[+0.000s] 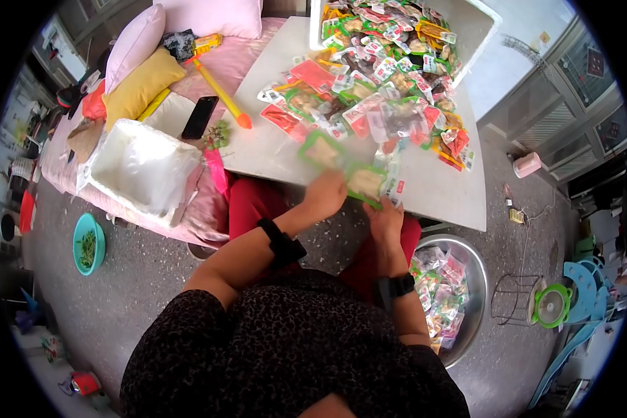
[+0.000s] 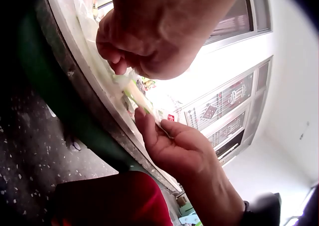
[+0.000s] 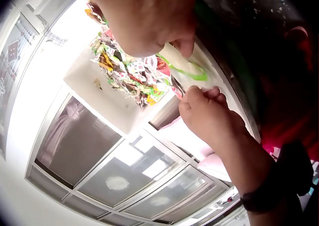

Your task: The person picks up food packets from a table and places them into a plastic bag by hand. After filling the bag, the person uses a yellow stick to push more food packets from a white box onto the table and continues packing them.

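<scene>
Right now both hands work one green-edged packet [image 1: 364, 182] at the near edge of the table [image 1: 439, 198]. Left hand [image 1: 325, 195] pinches it with curled fingers. Right hand [image 1: 384, 221] nips its edge between thumb and fingers. Best to hold it by the sealed rim, keep it flat, and stay clear of the packet heap [image 1: 369, 76] behind.

Head camera sits high, staring almost straight down over the person's shoulders at the table [image 1: 432, 191], taking in the room around it. Each wrist camera rides low and very close under its own hand, tilted up past the table rim toward the windows [image 2: 224, 101]. All three views share the left hand [image 1: 325, 195], the right hand [image 1: 385, 219] and the green packet [image 1: 366, 182] between them.
</scene>
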Tool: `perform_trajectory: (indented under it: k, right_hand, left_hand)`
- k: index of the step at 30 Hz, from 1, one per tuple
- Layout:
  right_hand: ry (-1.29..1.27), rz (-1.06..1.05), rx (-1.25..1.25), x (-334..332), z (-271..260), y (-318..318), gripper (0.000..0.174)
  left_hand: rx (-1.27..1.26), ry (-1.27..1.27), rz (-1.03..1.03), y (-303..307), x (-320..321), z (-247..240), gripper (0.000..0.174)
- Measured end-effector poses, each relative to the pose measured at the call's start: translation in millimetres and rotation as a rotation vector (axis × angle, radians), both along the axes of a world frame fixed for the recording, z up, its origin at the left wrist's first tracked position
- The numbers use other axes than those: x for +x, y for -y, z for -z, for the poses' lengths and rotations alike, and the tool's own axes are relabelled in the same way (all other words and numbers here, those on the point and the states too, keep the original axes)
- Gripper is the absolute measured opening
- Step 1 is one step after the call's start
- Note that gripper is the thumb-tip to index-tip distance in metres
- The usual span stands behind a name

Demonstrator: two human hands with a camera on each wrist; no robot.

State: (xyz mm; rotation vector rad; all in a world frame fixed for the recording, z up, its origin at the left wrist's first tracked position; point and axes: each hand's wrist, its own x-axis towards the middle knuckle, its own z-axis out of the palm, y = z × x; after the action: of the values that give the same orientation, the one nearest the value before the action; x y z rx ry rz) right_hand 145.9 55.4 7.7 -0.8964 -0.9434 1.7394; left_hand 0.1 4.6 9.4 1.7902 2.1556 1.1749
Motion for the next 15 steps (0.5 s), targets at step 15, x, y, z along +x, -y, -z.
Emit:
perform_trajectory:
  k: [15]
  right_hand:
    - [0.361, -0.386, -0.023, 0, 3, -18, 0.007]
  left_hand:
    - [-0.035, -0.037, 0.032, 11, 12, 0, 0.008]
